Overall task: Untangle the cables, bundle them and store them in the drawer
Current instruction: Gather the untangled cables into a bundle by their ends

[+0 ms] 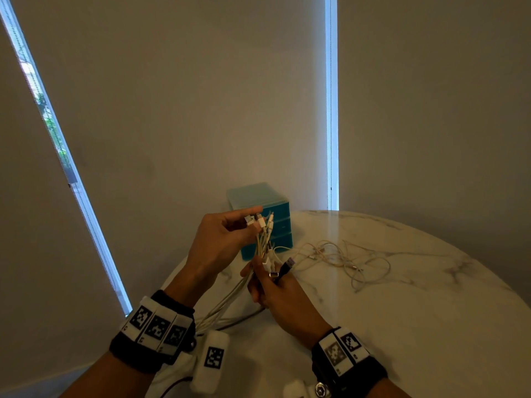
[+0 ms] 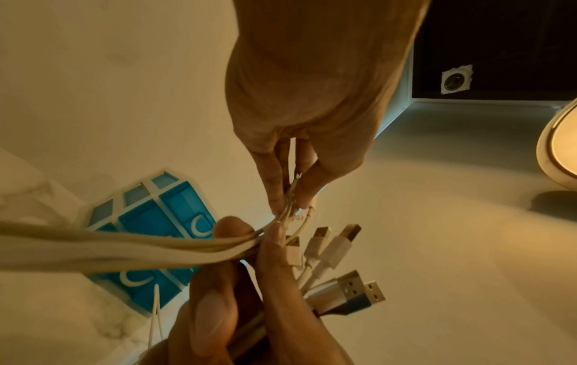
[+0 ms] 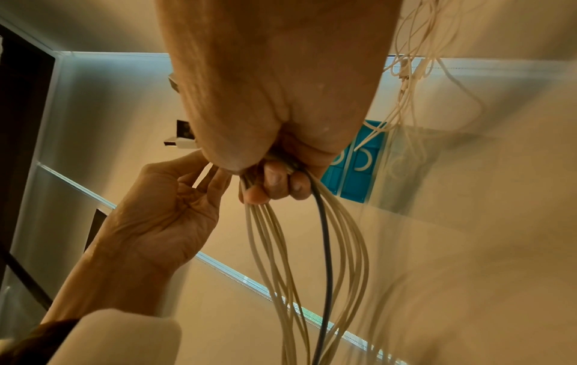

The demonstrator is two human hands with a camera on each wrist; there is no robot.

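Wristbands with black-and-white markers are showing nearest the camera, one on each forearm, above the near edge of a round marble table. Just beyond them, the right hand is gripping a bundle of pale cables plus one dark cable, fingers curled tight around the strands; the right wrist view is showing those fingers clamped on the cords, which are hanging in long loops below the fist. Plugs are sticking out past the right hand, white USB ends alongside a larger silver and dark one. Slightly farther on and higher, the left hand is pinching the small white connector ends of the same bundle between thumb and fingertips, the remaining fingers loosely curled; the left wrist view is showing thumb and fingers closing together on the thin cords. Both hands are holding the bundle in the air above the table's near-left part. To the right and beyond the hands, a loose tangle of thin pale cables is lying on the marble, apart from the bundle. Behind the hands, at the table's far-left edge, a teal drawer unit is standing with its drawers stacked; whether any is pulled out cannot be told. Pale blinds are hanging in the background, daylight showing through the gaps.
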